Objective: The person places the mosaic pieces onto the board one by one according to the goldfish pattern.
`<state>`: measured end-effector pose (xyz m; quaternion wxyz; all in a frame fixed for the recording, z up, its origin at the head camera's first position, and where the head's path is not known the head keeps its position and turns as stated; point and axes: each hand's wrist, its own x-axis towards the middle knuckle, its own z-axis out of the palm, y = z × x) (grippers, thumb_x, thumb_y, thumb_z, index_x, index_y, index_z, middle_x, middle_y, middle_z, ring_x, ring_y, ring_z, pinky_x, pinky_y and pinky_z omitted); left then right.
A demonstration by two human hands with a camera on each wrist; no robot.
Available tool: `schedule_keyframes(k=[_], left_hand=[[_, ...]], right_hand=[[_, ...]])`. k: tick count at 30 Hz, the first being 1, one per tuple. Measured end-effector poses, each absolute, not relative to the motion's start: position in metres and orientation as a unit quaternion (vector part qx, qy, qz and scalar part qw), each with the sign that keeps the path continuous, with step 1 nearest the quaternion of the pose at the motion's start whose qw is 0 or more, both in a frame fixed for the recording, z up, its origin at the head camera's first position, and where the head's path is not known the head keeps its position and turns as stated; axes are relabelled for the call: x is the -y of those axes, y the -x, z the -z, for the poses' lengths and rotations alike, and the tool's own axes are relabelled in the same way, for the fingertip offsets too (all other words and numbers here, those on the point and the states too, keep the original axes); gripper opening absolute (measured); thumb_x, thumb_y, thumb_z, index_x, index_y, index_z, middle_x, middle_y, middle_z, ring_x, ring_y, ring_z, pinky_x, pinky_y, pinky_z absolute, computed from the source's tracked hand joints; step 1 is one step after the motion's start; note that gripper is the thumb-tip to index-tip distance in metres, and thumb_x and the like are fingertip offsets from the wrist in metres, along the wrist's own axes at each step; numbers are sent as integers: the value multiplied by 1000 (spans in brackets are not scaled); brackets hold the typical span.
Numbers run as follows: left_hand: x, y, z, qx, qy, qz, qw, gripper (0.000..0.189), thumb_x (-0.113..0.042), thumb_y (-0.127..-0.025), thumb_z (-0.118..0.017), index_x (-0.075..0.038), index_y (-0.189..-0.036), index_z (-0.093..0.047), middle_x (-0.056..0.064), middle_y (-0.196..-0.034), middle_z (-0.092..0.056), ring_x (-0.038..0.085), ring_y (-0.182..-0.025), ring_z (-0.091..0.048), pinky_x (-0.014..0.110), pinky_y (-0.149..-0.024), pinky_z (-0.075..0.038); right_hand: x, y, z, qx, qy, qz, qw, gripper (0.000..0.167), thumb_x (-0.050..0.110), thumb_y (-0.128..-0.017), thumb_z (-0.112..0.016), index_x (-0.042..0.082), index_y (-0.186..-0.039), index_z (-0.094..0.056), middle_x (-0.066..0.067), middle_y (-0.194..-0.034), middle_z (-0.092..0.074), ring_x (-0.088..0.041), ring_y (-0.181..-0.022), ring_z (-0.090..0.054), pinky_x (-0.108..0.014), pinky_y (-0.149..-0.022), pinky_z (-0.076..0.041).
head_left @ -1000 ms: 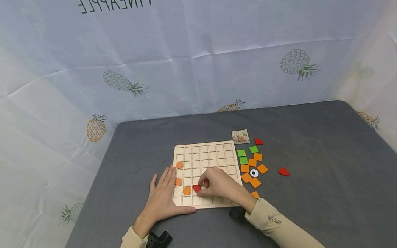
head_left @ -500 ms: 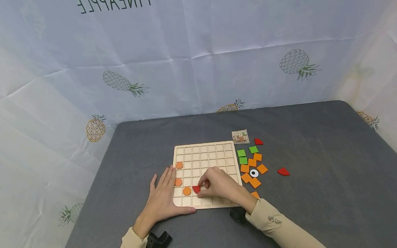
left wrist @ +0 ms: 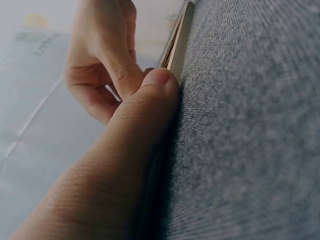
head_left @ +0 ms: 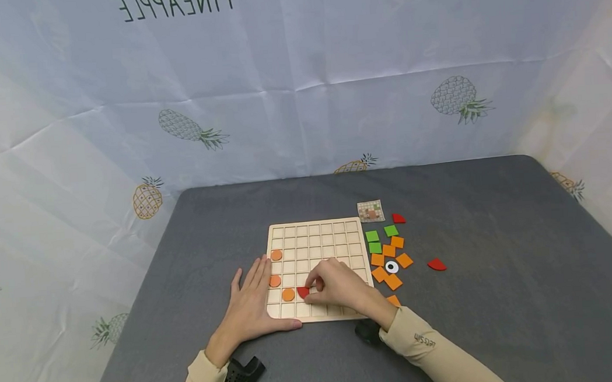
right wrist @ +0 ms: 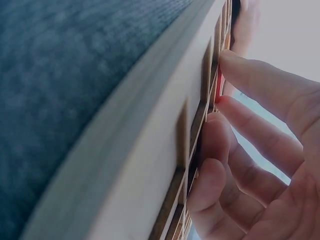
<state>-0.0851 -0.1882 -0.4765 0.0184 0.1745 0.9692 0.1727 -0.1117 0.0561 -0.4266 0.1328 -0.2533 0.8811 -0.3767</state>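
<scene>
Pale cloth curtain (head_left: 281,128) printed with pineapples and mirrored lettering hangs behind and around a desk (head_left: 497,220) with a dark grey surface. On the desk lies a light wooden grid board (head_left: 334,237), flat and divided into square cells.

The left hand (head_left: 251,302) has its fingers extended along the board's left edge, with its thumb stretched out along the near edge; the left wrist view shows that thumb against the board's side. The right hand (head_left: 339,285) pinches a red quarter-circle piece (head_left: 302,292) between thumb and forefinger, its other fingers curled. That piece is at the board, over the cell just right of an orange disc (head_left: 288,295); whether it is fully seated cannot be told. Two more orange discs (head_left: 276,255) sit in the leftmost column, near the left hand's fingertips.

Right of the board are three green square tiles (head_left: 375,247), several orange square tiles (head_left: 404,260), a white disc with a dark centre (head_left: 388,271) and two loose red quarter-circles (head_left: 437,264), one well apart from the board. A small picture card (head_left: 371,211) lies just beside the board's far right corner.
</scene>
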Motion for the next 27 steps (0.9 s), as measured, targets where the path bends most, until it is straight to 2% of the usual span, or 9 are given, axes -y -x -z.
schedule_keyframes(k=[12, 20, 27], left_hand=[[188, 84, 476, -970, -171, -172, 20, 147, -84, -68, -80, 5, -170, -24, 23, -180, -24, 43, -167, -28, 76, -128, -16], [187, 85, 475, -970, -168, -176, 23, 146, -83, -67, -80, 5, -170, -24, 22, -180, -24, 43, -168, -27, 76, -128, -15], [187, 84, 475, -970, -165, -178, 24, 147, -83, -67, -81, 5, -170, -24, 22, -180, -25, 43, -168, -27, 76, -128, -16]], right_hand=[[-65, 109, 422, -890, 251, 361, 121, 17, 11, -89, -89, 3, -103, -85, 6, -63, -54, -5, -55, -43, -19, -52, -30], [-82, 107, 417, -898, 238, 355, 103, 21, 11, -87, -91, 2, -104, -84, 3, -66, -62, -4, -56, -47, -18, -54, -36], [-102, 107, 411, -899, 234, 358, 95, 23, 14, -89, -89, 2, -108, -84, 2, -70, -65, -4, -56, -46, -20, -54, -38]])
